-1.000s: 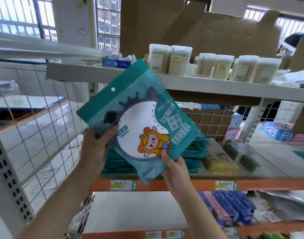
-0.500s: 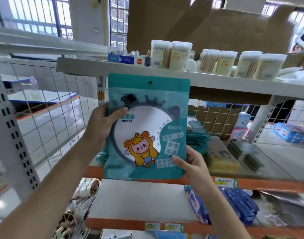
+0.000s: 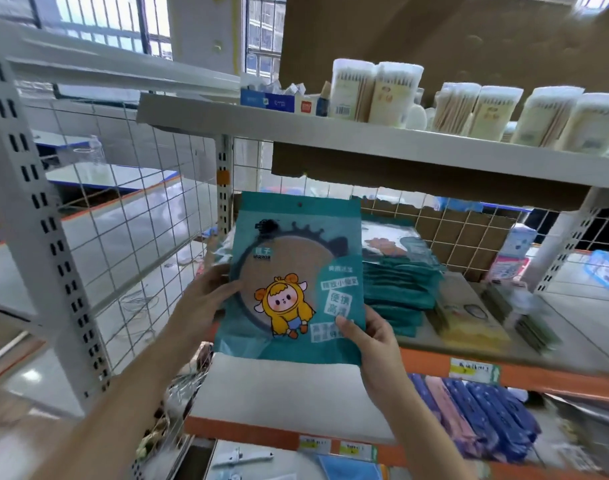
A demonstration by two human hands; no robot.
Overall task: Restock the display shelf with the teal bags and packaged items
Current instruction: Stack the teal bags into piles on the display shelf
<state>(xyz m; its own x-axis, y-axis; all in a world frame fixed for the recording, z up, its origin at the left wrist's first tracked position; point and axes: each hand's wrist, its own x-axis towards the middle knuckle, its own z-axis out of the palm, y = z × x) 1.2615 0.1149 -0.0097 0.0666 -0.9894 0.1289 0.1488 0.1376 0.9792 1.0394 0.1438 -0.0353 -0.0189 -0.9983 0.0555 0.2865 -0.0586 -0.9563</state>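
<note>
Nearest to us, two bare forearms reach up from the bottom of the view. The left hand (image 3: 206, 299) grips the left edge of a teal bag (image 3: 296, 271), thumb laid across the front and fingers hidden behind. The right hand (image 3: 372, 344) pinches the bag's lower right corner, thumb on the printed face and the rest curled behind.

We see the bag held upright, face towards us, with a cartoon figure in a yellow hood on it. It hangs in the air before the left end of the middle shelf (image 3: 524, 379), its lower edge below that shelf's orange rim and its top just under the upper shelf (image 3: 296, 128).

Below the orange rim, blue and pink packets (image 3: 486, 420) lie on the lower shelf. On the middle shelf, just right of the held bag, a stack of teal bags (image 3: 396, 285) lies flat; beside it sit yellow packets (image 3: 469, 323). A wire grid (image 3: 140, 237) closes the left side of the rack. Further off, tubs of cotton swabs (image 3: 375, 91) stand in a row on the upper shelf, with brown cardboard (image 3: 434, 36) behind them, and barred windows (image 3: 123, 22) lie beyond.
</note>
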